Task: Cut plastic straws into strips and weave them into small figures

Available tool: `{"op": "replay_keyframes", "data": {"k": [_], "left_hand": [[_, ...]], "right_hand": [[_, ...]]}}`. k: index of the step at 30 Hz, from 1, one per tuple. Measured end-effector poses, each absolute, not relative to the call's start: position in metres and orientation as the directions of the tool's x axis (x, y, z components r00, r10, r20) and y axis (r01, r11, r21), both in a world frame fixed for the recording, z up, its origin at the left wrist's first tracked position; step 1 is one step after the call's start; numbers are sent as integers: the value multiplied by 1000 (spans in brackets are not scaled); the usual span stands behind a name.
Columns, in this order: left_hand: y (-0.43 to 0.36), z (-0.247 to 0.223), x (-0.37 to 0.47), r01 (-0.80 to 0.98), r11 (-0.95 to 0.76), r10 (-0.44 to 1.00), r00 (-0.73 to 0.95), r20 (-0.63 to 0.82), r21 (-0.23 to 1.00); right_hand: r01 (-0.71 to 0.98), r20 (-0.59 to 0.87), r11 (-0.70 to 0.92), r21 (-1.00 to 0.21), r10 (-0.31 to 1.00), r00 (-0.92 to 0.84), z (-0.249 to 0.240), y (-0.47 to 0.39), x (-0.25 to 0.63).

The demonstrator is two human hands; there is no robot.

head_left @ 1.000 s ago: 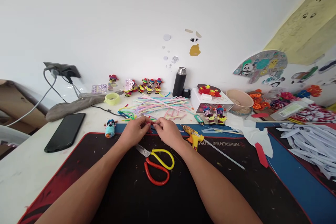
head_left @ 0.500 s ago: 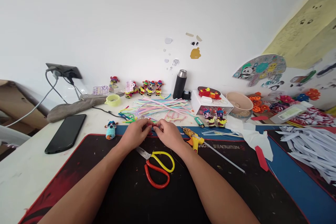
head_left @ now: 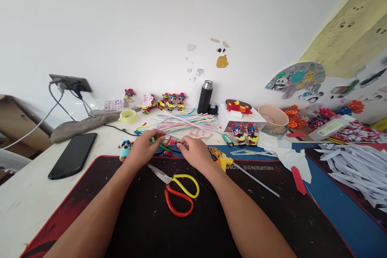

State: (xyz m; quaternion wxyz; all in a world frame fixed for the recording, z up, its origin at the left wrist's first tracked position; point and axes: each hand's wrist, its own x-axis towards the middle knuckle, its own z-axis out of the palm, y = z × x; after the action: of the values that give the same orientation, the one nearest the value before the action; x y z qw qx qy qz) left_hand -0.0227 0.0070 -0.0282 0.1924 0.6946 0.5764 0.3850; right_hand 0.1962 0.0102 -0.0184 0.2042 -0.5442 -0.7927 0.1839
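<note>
Right hand (head_left: pixel 195 152), one: its grip is closed on one small red piece (head_left: pixel 173 142), pinched between thumb and fingers above the far edge of the mat (head_left: pixel 157 229). Left hand (head_left: pixel 144 147), one: its grip is released, thumb and forefinger parted, nothing seen held. Between the hands, one dark red-and-blue piece (head_left: pixel 167 153) is laid at the mat's edge.

Nearer items: scissors (head_left: pixel 173 185), one pair, blades parted, one handle yellow, one red; glue gun (head_left: pixel 223 160), one, yellow, fitted with one translucent stick; blue-bodied figure (head_left: pixel 124 152), one, set just beside the left hand.

On the white surface (head_left: pixel 27 197): phone (head_left: pixel 72 156), one; tape roll (head_left: pixel 127 116), one; flask (head_left: pixel 205 97), one; pastel strips (head_left: pixel 189 120), heaped, too many to be counted. Two figures (head_left: pixel 245 135) are stood before one white box (head_left: pixel 225 117).

Containers: bowl (head_left: pixel 273 116), one, in which one thin curved strip is seen; the white box, topped with red-and-yellow pieces (head_left: pixel 238 107), its contents not legible.

Against the earlier frame: the left hand has been drawn away from the right, and more of the scissor blades is exposed.
</note>
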Motion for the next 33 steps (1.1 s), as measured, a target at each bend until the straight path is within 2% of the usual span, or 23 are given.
{"op": "replay_keyframes", "data": {"k": [5,10,18,26,33], "left_hand": [[9,-34,-25,715,-326,944,212,252,619],[9,-41,-23,758,-399,916,349,195,515],[7,-40,-23,731,-401,914,356,193,551],[1,-22,-14,698,-271,963,194,189,663],[-2,-22,-10,620,-309,951,208,229,721]], "right_hand": [[850,89,329,-412,943,-321,-18,11,198],[865,87,330,-379,943,-321,-23,14,200],[876,69,300,-378,952,-297,-24,16,202],[787,162,292,-543,956,-243,-18,16,202],[654,125,347,-673,924,-361,-14,8,197]]}}
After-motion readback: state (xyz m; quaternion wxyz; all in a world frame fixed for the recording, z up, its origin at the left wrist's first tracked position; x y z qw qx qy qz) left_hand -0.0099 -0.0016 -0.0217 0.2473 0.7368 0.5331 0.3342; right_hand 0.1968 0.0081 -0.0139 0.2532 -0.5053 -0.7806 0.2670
